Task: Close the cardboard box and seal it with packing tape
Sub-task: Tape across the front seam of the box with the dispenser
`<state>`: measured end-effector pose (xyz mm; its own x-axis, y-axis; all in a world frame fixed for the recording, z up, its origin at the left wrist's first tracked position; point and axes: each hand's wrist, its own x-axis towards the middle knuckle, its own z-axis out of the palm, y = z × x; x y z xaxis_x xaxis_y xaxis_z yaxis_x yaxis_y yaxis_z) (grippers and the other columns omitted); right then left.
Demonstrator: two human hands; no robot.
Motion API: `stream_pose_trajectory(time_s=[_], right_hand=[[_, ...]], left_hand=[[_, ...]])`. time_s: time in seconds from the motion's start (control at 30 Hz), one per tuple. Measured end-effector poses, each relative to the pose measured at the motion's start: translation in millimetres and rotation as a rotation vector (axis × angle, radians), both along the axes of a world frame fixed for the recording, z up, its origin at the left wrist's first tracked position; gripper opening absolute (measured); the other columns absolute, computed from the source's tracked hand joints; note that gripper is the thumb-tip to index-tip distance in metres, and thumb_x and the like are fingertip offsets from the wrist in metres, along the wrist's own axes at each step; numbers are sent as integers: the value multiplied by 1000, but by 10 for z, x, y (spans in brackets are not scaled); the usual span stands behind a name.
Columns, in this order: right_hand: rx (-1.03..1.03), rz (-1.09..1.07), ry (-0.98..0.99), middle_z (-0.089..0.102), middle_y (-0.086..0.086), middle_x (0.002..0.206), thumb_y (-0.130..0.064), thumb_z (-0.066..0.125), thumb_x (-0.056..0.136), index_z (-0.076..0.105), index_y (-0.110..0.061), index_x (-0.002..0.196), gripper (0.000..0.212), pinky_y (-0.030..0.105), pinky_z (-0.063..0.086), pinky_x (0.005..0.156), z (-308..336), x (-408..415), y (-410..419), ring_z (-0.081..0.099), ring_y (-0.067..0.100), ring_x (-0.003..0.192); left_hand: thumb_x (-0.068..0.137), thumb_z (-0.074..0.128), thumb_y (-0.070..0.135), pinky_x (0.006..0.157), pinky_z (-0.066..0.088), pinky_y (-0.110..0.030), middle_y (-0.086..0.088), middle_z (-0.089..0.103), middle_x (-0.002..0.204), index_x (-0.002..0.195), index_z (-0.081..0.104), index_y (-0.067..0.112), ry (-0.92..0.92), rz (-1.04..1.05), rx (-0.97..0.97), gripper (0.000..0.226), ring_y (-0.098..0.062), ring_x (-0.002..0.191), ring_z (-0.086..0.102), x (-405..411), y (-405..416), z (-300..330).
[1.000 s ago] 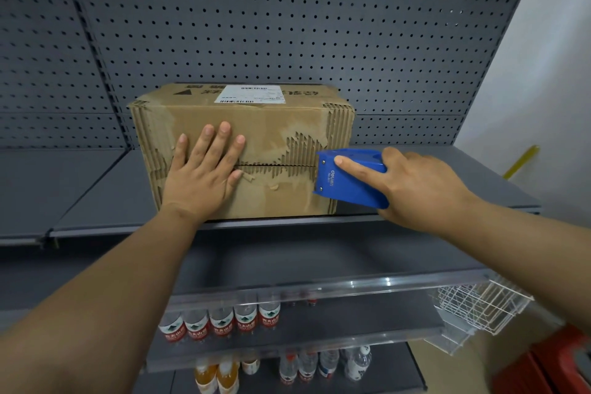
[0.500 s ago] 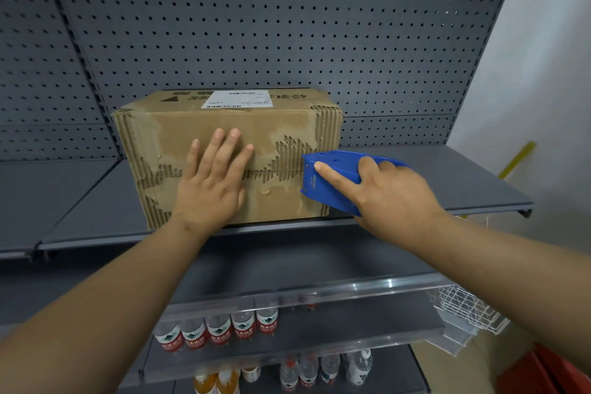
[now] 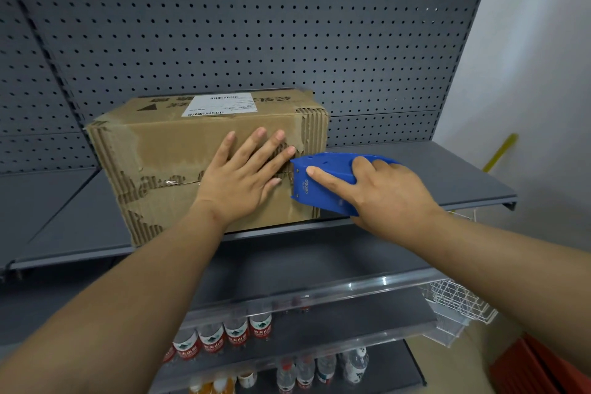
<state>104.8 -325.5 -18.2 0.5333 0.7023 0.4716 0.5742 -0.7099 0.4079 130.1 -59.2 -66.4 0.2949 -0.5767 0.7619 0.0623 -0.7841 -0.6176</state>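
**Cardboard box held flat on the shelf, dispenser at its right end**

Cardboard, worn and peeled in patches so the corrugation shows, makes up the box (image 3: 179,153), which sits on the grey metal shelf (image 3: 431,176) in front of a perforated back panel (image 3: 256,25). A white shipping label (image 3: 220,104) lies on the box's top face. The flaps on the face turned toward the camera are closed, meeting along a horizontal seam (a short glossy stretch of it catches the light left of the hand).

The left hand (image 3: 240,179) lies flat on that front face, fingers straight and spread, palm over the seam toward the box's right half. The right hand (image 3: 387,192) is wrapped around a blue tape dispenser (image 3: 319,182), index finger stretched along its side, the rest curled over its back. The dispenser's front edge meets the box at the right end of the seam, just beside the left hand's fingertips.

Below the box, lower shelves carry rows of water bottles (image 3: 224,336) with red labels behind a clear plastic rail. A white wire basket (image 3: 460,301) hangs below and to the right of the box, and a yellow strip (image 3: 500,150) leans against the wall further right.
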Motion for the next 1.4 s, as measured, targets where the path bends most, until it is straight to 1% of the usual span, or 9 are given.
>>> stream_pose_trajectory(time_s=[0.07, 0.2, 0.5, 0.7, 0.87, 1.07, 1.2, 1.27, 1.4], right_hand=[[8, 27, -7, 47, 14, 67, -13, 80, 52, 31, -33, 137, 100, 27, 30, 40, 12, 31, -38, 38, 23, 42], [-3, 70, -16, 49, 15, 72, -13, 77, 56, 29, -34, 138, 97, 29, 36, 42, 16, 92, -100, 43, 25, 45], [1, 9, -17, 57, 19, 79, -23, 84, 52, 32, -34, 137, 100, 31, 41, 42, 8, 223, -463, 48, 29, 46], [-11, 30, -19, 54, 17, 76, -26, 86, 48, 35, -32, 136, 102, 26, 28, 45, 30, 282, -504, 45, 26, 44], [-12, 53, -4, 54, 18, 77, -26, 87, 48, 37, -32, 135, 101, 27, 37, 43, 30, 336, -584, 46, 27, 44], [-12, 43, -2, 52, 17, 74, -23, 88, 44, 38, -31, 134, 103, 24, 26, 46, 48, 389, -704, 45, 26, 42], [-31, 45, 8, 53, 18, 74, -23, 89, 43, 38, -31, 134, 105, 24, 29, 43, 9, 417, -693, 45, 26, 42], [-28, 37, 10, 53, 18, 74, -22, 88, 44, 37, -31, 135, 105, 25, 28, 43, -2, 439, -656, 44, 25, 42], [-32, 18, -12, 51, 18, 72, -20, 86, 49, 32, -33, 137, 104, 25, 26, 44, -19, 472, -571, 29, 20, 47]], left_hand=[[95, 35, 46, 115, 0, -45, 3, 0, 159, 147, 26, 30, 5, -7, -9, 55, -19, 146, 0, 7, 15, 2], [95, 35, 46, 115, -2, -45, 3, 1, 159, 147, 25, 30, 5, -5, -12, 56, -19, 146, 0, 15, 19, 5], [93, 38, 48, 114, -6, -46, 3, 0, 159, 147, 27, 31, -10, -3, 6, 58, -19, 146, -5, 20, 76, -7], [94, 36, 47, 114, -5, -46, 3, -2, 159, 147, 25, 31, 13, 12, 0, 56, -18, 146, -6, 6, 86, 3], [95, 34, 47, 114, -7, -46, 3, -3, 159, 147, 24, 31, 14, 20, 6, 56, -18, 146, -7, 12, 88, 17], [94, 36, 47, 114, -6, -46, 3, -3, 159, 147, 25, 31, 18, 25, 5, 57, -18, 146, -7, 8, 93, 7], [93, 38, 48, 114, -5, -47, 3, 0, 159, 146, 27, 31, 7, 17, 19, 57, -19, 146, -5, -10, 78, -33], [93, 37, 48, 114, -5, -47, 2, 0, 159, 147, 27, 31, 6, 20, 23, 57, -19, 146, -5, -26, 72, -41], [93, 37, 48, 114, -4, -48, 1, 1, 159, 147, 26, 30, 3, 27, 27, 57, -20, 146, -4, -41, 66, -47]])
